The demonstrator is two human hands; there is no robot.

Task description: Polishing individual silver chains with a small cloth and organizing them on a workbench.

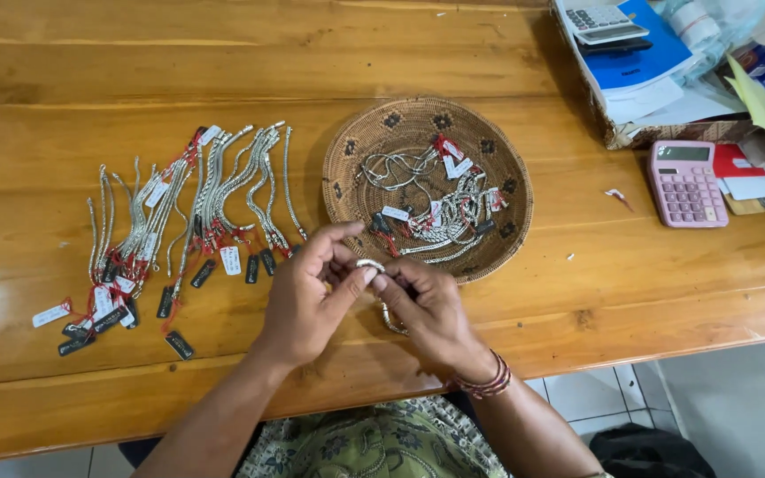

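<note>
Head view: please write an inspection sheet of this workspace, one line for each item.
Surface: wooden table, glossy.
Job's things: silver chain pinched between left hand and right hand; woven basket holds tagged chains.
Clutter: row of tagged chains at left; pink calculator; box of papers.
Fingers: both hands closed on the chain.
Cables: nothing seen.
Surroundings: tiled floor, dark bag.
</note>
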